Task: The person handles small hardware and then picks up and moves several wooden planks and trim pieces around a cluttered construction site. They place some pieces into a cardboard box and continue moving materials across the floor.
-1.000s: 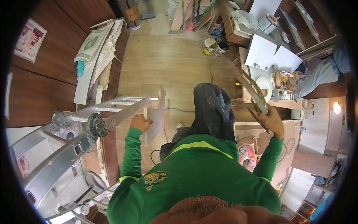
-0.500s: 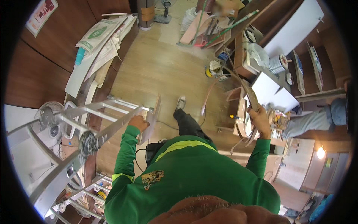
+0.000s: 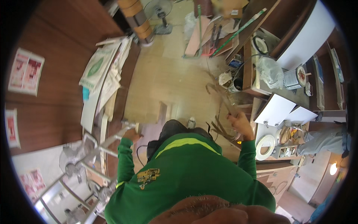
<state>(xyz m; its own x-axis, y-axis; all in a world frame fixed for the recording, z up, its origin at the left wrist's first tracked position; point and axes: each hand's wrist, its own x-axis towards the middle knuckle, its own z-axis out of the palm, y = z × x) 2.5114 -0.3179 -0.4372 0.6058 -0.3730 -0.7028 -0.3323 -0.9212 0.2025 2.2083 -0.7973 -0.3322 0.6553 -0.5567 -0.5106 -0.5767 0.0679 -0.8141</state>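
My right hand point(image 3: 241, 125) is closed round a bundle of long, thin brown edging strips point(image 3: 229, 105). They are blurred, with one part reaching ahead over the floor and several looped ends point(image 3: 220, 128) hanging beside my leg. On the other side, my left hand point(image 3: 132, 135) is closed at the edge of a flat wooden board point(image 3: 161, 113), which is smeared by motion and held low beside my thigh. That hand is next to the top part of an aluminium ladder point(image 3: 108, 142), and its fingertips are partly hidden.
A bench at right bears a tin point(image 3: 295, 77), a plastic bag point(image 3: 270, 71), white panels point(image 3: 275, 109) and a roll of white edging point(image 3: 265, 147). Another person's leg point(image 3: 322, 142) is beyond. Stacked boards and a sack point(image 3: 100, 67) lie at left; a fan point(image 3: 162, 22) stands ahead.
The surroundings have shifted as I step forward, and the ladder is now lower in view. The strips in my right hand have swung down and forward. Both hands keep their holds.
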